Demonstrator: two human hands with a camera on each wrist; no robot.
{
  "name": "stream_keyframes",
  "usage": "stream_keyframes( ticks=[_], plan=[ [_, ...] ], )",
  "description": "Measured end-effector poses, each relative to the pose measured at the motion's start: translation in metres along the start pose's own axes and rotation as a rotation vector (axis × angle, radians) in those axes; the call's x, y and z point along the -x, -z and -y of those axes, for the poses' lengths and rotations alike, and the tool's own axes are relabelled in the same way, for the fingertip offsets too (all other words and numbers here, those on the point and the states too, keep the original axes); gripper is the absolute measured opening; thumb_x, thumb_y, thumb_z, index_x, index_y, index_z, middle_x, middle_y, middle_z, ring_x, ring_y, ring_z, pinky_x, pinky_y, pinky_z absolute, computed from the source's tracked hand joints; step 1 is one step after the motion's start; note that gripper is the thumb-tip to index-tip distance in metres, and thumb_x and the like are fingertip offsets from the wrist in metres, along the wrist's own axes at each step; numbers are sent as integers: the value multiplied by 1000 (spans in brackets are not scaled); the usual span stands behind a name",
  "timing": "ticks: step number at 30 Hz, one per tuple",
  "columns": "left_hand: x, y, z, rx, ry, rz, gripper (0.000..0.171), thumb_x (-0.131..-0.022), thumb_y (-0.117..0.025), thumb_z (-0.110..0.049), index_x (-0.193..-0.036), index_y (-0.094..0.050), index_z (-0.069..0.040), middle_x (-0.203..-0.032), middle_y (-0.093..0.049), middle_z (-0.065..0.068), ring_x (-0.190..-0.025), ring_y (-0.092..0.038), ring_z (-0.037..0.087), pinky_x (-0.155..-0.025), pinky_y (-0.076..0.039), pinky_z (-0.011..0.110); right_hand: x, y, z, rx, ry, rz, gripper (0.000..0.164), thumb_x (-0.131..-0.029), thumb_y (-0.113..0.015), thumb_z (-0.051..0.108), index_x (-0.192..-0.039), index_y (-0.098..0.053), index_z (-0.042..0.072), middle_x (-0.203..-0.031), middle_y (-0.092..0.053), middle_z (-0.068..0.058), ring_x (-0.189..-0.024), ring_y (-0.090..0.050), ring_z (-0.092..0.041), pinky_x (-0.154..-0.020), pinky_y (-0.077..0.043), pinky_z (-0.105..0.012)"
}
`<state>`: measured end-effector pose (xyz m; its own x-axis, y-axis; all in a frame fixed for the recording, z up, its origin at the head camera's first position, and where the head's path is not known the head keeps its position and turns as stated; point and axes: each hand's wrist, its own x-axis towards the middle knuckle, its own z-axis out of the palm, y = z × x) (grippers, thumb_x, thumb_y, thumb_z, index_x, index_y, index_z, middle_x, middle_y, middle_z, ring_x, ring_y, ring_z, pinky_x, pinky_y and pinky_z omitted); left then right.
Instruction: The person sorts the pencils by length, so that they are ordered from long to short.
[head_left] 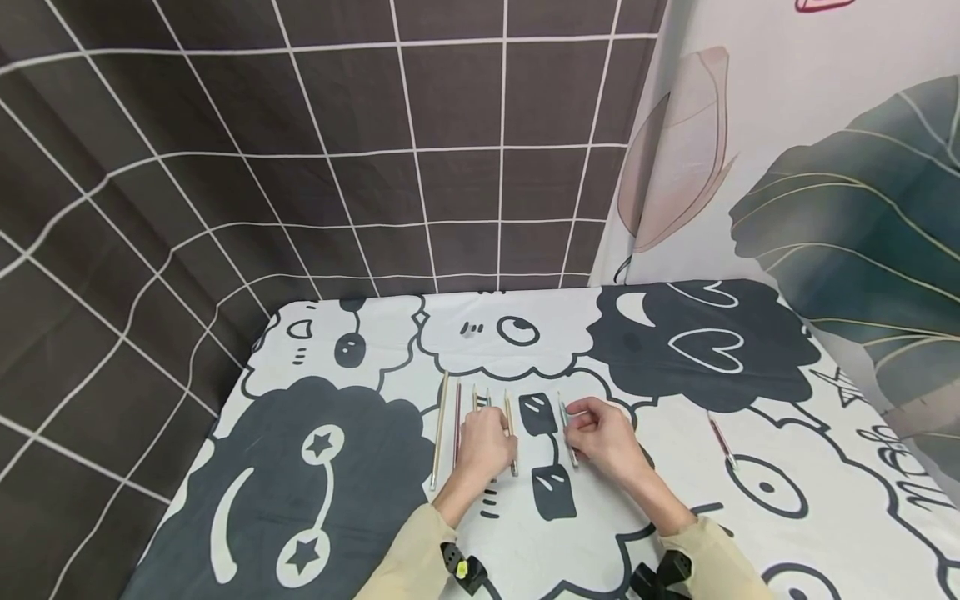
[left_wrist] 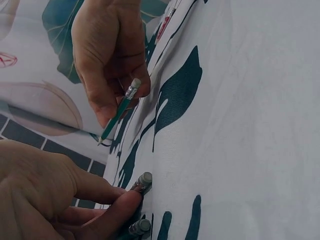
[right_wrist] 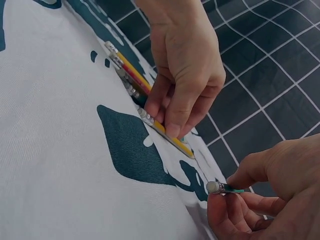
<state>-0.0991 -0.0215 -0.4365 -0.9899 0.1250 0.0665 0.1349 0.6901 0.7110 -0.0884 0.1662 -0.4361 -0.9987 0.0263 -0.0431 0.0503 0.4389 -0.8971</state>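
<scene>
My left hand (head_left: 486, 442) pinches a yellow pencil (right_wrist: 174, 142) between thumb and fingers, low over the cloth. In the left wrist view, this pencil's eraser end (left_wrist: 144, 179) pokes out beside the fingertips. To its right, my right hand (head_left: 611, 437) holds a green pencil (left_wrist: 119, 114) by thumb and fingertips, its eraser end toward me. Left of my left hand lie a long yellow pencil (head_left: 440, 429) and a red pencil (head_left: 457, 417), roughly side by side. More pencils are partly hidden behind that hand.
A separate red pencil (head_left: 722, 439) lies off to the right. The cartoon-printed cloth (head_left: 600, 550) covers the table. Behind hangs a dark grid-patterned curtain (head_left: 457, 100), with a leaf-printed curtain (head_left: 750, 100) at the right.
</scene>
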Motion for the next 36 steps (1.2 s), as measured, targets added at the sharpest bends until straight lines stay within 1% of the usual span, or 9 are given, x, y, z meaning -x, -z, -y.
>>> stream_keyframes(
  ticks=[5, 12, 17, 20, 24, 27, 32, 36],
  plan=[
    [0, 0, 0, -5, -4, -12, 8, -72, -69, 11, -70, -64, 5, -53, -56, 6, -37, -47, 7, -34, -37, 20, -2, -3, 1, -6, -3, 11, 25, -80, -63, -10, -105, -64, -8, -77, -63, -7, -61, -63, -16, -53, -52, -27],
    [1, -1, 1, -4, -3, -10, 6, -73, -68, 11, -72, -65, 6, -52, -56, 5, -36, -47, 6, -34, -38, 21, -6, -10, 4, -4, 5, 18, 27, -78, -63, -10, -104, -65, -8, -75, -64, -5, -59, -63, -17, -52, -51, -27],
    [0, 0, 2, -19, -2, -4, 8, -73, -68, 10, -71, -64, 4, -53, -55, 4, -37, -47, 7, -35, -38, 21, -8, -15, 8, -17, -3, 31, 25, -79, -64, -10, -103, -64, -8, -74, -63, -5, -57, -63, -18, -51, -51, -28],
    [0, 0, 2, -40, 5, -4, 12, -73, -69, 9, -68, -62, 1, -55, -55, 4, -40, -47, 8, -35, -37, 21, -9, -19, 10, -20, -11, 34, 25, -77, -65, -11, -103, -64, -8, -73, -63, -5, -57, -63, -17, -50, -52, -28],
    [-1, 0, 2, -50, 8, -4, 16, -73, -70, 8, -66, -60, -3, -56, -54, 3, -42, -48, 10, -36, -37, 22, -9, -22, 14, -6, -14, 40, 25, -76, -66, -12, -101, -64, -8, -72, -63, -5, -56, -63, -17, -50, -51, -28],
    [-1, 0, 2, -47, 7, -1, 15, -72, -69, 8, -66, -60, -2, -56, -54, 2, -42, -48, 10, -36, -37, 22, -9, -24, 15, 14, -23, 41, 24, -76, -66, -11, -100, -64, -7, -71, -63, -5, -54, -62, -17, -49, -50, -27],
    [-1, 0, 2, -51, 3, 1, 19, -72, -68, 9, -63, -57, -5, -55, -51, 1, -42, -45, 10, -36, -34, 22, -9, -29, 16, 37, -32, 47, 23, -76, -67, -10, -99, -65, -6, -69, -63, -4, -51, -62, -17, -48, -50, -27],
    [-1, 1, 2, -64, -5, -3, 26, -73, -68, 8, -61, -53, -8, -52, -48, -1, -41, -42, 9, -36, -31, 22, -10, -32, 17, 55, -15, 46, 23, -75, -66, -10, -97, -64, -6, -67, -62, -3, -49, -61, -17, -47, -49, -27]
  ],
)
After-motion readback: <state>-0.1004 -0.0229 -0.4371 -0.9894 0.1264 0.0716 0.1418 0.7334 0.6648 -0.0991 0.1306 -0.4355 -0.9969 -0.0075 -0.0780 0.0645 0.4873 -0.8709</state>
